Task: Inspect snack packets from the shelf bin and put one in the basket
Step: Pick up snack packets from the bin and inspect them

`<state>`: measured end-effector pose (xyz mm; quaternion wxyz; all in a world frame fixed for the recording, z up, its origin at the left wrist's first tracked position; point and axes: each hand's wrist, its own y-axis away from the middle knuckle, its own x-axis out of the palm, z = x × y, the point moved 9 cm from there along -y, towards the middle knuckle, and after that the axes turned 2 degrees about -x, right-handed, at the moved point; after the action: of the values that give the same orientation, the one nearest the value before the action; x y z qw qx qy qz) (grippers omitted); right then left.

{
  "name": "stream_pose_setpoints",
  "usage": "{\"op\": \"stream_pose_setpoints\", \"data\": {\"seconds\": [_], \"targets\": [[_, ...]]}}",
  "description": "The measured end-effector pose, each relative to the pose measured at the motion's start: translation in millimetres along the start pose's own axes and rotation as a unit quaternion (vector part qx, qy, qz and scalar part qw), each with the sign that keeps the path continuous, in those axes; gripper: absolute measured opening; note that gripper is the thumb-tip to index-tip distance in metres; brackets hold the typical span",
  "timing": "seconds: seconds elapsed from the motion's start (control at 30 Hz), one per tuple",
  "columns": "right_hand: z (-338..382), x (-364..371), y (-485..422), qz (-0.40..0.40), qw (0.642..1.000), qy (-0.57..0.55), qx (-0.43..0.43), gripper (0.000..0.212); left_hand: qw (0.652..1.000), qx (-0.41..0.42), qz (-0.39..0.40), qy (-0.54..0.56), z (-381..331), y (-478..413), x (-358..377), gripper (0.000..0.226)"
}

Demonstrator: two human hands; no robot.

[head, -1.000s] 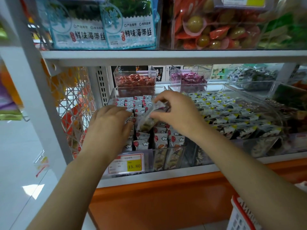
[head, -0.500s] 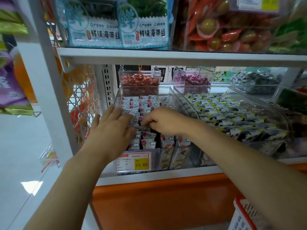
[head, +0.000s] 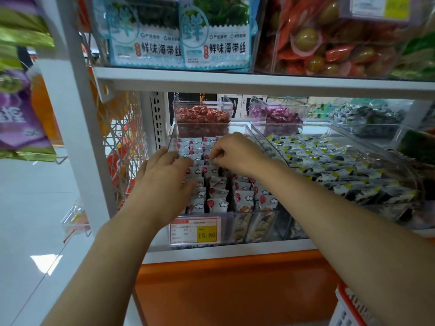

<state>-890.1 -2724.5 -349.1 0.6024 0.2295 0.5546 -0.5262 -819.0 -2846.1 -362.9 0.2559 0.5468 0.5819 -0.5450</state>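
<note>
A clear shelf bin (head: 172, 140) holds rows of small white snack packets (head: 243, 199) printed with red circles and clouds. My left hand (head: 164, 182) lies flat on the left rows with straight fingers, its fingertips near the bin's left wall. My right hand (head: 236, 153) is further back over the middle rows; its curled fingers and thumb pinch the top of a snack packet (head: 210, 158) that stands in its row. A corner of the red and white basket (head: 348, 307) shows at the bottom right, below my right forearm.
A yellow price tag (head: 195, 230) reading 15.80 hangs on the bin's front. A second clear bin (head: 334, 161) of black and yellow packets stands to the right. Small tubs of red (head: 202, 114) and purple (head: 275, 115) sweets sit behind. The upper shelf (head: 235, 81) overhangs.
One second ago my right hand held a packet up above the bin. It lowered it into the rows, then moved further back and now pinches a packet top. My left hand stayed.
</note>
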Motion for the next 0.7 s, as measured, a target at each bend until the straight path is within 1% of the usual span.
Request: {"op": "stream_pose_setpoints", "data": {"seconds": [0.1, 0.17, 0.3, 0.33, 0.4, 0.57, 0.63, 0.7], "targets": [[1.7, 12.8, -5.9, 0.035, 0.997, 0.066, -0.006, 0.013, 1.000, 0.005, -0.010, 0.001, -1.1, 0.3, -3.2, 0.048], [4.3, 13.5, -6.6, 0.033, 0.997, 0.068, -0.015, 0.008, 1.000, 0.006, -0.018, 0.005, -2.1, 0.2, -5.9, 0.048], [5.0, -11.9, -1.8, -0.027, 0.997, -0.079, -0.004, 0.011, 0.999, 0.004, -0.037, 0.012, -6.1, 1.1, -11.0, 0.046], [3.8, -18.9, 0.3, -0.046, 0.994, -0.098, -0.004, 0.011, 0.999, 0.004, -0.042, 0.015, -7.2, 1.3, -12.2, 0.046], [2.3, -23.0, 3.0, -0.054, 0.995, -0.087, -0.013, 0.009, 0.999, 0.002, -0.048, 0.018, -9.2, 1.4, -13.5, 0.044], [-4.1, 14.1, -2.9, 0.043, 0.998, 0.056, -0.004, 0.015, 0.998, -0.002, -0.050, 0.028, -12.0, -0.6, -9.9, 0.042], [-4.2, 20.2, -5.1, 0.051, 0.997, 0.060, -0.003, 0.013, 0.998, -0.001, -0.052, 0.034, -12.5, -1.7, -9.0, 0.042], [-3.2, 18.1, -5.4, 0.044, 0.999, 0.021, -0.003, 0.008, 0.998, 0.001, -0.055, 0.034, -12.7, -2.7, -8.7, 0.043]]}}
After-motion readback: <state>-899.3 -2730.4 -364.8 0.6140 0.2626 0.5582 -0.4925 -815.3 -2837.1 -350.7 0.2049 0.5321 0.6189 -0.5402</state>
